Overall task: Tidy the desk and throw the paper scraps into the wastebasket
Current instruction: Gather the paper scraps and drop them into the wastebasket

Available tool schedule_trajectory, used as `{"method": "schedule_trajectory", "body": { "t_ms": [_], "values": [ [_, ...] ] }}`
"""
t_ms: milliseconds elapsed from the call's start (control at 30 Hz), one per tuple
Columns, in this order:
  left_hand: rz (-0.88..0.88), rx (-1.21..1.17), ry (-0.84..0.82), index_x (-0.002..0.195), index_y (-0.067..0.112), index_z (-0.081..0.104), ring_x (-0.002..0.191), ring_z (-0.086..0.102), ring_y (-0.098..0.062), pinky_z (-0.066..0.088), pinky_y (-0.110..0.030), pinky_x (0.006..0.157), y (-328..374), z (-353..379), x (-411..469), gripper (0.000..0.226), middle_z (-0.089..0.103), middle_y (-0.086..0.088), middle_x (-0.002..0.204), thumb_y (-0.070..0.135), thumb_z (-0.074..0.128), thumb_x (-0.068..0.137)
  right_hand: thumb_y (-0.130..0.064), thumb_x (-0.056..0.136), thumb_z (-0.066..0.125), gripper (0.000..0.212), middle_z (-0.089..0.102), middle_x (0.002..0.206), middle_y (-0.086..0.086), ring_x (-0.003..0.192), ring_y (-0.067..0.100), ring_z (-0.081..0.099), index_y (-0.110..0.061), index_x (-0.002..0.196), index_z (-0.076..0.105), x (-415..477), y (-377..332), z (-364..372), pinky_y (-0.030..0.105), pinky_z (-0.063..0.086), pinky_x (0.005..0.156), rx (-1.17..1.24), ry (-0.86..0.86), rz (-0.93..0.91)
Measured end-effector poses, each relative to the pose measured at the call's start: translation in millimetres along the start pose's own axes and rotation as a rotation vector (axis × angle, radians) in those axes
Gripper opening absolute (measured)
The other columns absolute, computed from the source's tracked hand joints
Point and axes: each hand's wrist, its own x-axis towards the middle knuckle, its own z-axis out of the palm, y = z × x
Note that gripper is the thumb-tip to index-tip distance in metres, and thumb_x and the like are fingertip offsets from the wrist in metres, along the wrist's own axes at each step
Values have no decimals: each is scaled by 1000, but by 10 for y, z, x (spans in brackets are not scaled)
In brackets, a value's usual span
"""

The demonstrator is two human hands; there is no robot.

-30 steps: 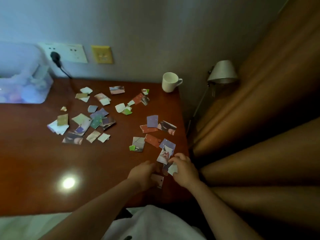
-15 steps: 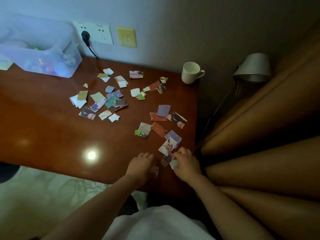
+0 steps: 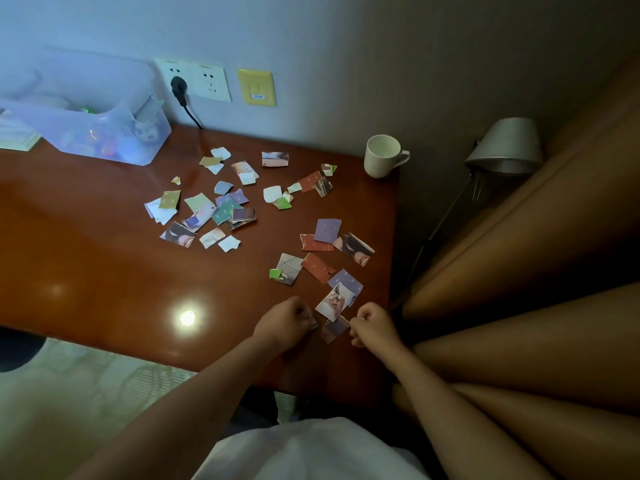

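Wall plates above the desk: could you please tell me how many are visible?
2: a white socket plate with a plug in it, and a yellow plate to its right.

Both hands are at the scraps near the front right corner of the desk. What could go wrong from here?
1. The scraps by the right hand lie close to the desk's right edge; a sweep could push some off toward the curtain.
2. The larger cluster of scraps lies farther back and left, easily missed.
3. Reaching for the far scraps could knock the white mug.
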Motion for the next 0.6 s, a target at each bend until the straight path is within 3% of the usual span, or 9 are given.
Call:
{"method": "schedule_trajectory", "body": {
  "t_ms": [67,133,233,300,400,500,600],
  "values": [
    [-26,-84,1,93,25,51,84,57,-12,46,-26,70,58,-10,47,4,59,5,92,24,55,95,-8,93,51,9,58,93,7,71,14,53,-14,100,51,35,-17,40,24,43,58,-60,28,-21],
    [-61,-146,-6,97,23,50,82,56,-14,47,-31,72,100,-7,109,3,60,0,94,25,49,96,-19,92,59,22,56,100,1,81,12,54,-16,113,52,52,-10,90,22,42,61,-181,32,-40],
    [-79,-155,-16,99,22,50,81,55,-16,49,-36,77,156,-17,208,14,61,-5,98,31,40,99,-36,84,71,43,51,116,-2,96,14,56,-22,119,50,22,-6,172,23,43,65,-430,96,-53],
    [-97,-150,-37,107,20,50,93,59,-20,50,-41,87,203,-39,267,22,61,-6,106,35,35,100,-43,80,73,50,48,122,-2,100,15,57,-23,119,49,-6,0,229,24,41,64,-548,151,-50],
    [-91,-124,-57,114,20,47,99,59,-19,50,-39,91,263,-77,360,29,60,-3,112,41,33,101,-44,80,73,44,49,122,-2,95,13,57,-23,113,53,-22,7,291,23,42,63,-587,195,-39],
    [-26,-95,-52,116,24,46,94,59,-14,51,-33,81,290,-100,439,38,56,9,104,53,49,92,-40,81,73,31,49,114,-3,89,14,58,-22,99,57,-16,-6,300,26,48,67,-553,194,-30],
    [94,34,-37,113,26,48,92,61,-15,56,-38,79,286,-66,539,42,61,7,104,52,63,84,-37,82,73,22,50,107,-3,85,16,57,-24,89,57,4,-22,273,29,49,66,-524,203,-26]
  ]
}}
